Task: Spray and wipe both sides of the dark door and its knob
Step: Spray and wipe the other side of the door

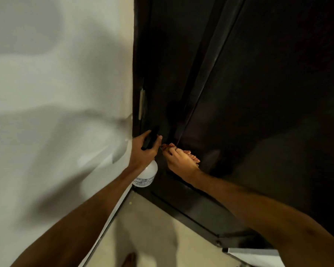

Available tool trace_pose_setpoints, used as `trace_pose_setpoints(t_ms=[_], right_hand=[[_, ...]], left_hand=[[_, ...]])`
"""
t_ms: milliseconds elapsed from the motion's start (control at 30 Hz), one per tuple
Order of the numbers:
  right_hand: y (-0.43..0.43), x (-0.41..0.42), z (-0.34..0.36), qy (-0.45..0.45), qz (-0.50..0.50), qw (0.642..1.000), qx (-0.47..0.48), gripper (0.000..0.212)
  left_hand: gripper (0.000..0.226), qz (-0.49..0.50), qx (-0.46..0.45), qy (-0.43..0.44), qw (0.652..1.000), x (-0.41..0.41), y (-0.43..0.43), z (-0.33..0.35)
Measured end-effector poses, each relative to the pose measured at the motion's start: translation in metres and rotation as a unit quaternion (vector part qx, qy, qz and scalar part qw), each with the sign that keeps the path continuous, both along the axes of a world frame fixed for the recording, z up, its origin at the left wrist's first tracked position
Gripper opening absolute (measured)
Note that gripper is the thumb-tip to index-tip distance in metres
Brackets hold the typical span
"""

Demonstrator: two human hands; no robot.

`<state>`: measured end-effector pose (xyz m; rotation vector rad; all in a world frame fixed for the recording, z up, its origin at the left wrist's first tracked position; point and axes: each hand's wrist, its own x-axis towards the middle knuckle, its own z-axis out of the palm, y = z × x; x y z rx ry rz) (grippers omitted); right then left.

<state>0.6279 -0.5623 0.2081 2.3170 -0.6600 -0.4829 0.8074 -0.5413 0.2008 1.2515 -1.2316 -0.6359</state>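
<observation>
The dark door (258, 83) fills the right half of the head view, beside its dark frame (143, 54). My left hand (143, 151) grips a white spray bottle (148, 175) by its black trigger head, close to the frame's edge. My right hand (181, 160) presses a reddish patterned cloth (191, 155) against the door's lower part, right next to the bottle. The cloth shows only at my fingertips. I cannot make out the knob; the dark area above my hands is too dim.
A white wall (56, 93) takes up the left half. A pale floor (152, 228) lies below, with the dark threshold (191, 212) running diagonally and my foot (130, 260) at the bottom edge. A light metal strike plate (141, 105) sits on the frame.
</observation>
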Motion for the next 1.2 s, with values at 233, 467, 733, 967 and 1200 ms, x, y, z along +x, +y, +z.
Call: trace_pose_setpoints(t_ms=[233, 467, 733, 967, 1200], right_hand=[[0.001, -0.001, -0.054, 0.084, -0.029, 0.996, 0.033, 0.047], [0.021, -0.044, -0.074, 0.0, -0.048, 0.996, 0.074, 0.043], [0.041, -0.09, -0.075, -0.099, -0.071, 0.991, 0.061, 0.03], [0.031, -0.061, -0.089, -0.288, -0.1, 0.948, 0.09, 0.039], [0.093, -0.146, -0.144, -0.668, -0.324, 0.662, 0.098, 0.06]], left_hand=[[0.046, 0.01, 0.033, -0.021, 0.999, 0.0, 0.0, -0.044], [0.017, -0.024, 0.052, -0.006, 0.998, -0.019, 0.009, -0.047], [0.014, -0.068, 0.061, -0.032, 0.995, -0.047, 0.031, -0.027], [0.014, -0.081, 0.079, -0.011, 0.994, -0.054, 0.039, -0.027], [0.01, -0.132, 0.079, -0.028, 0.988, -0.083, 0.046, -0.025]])
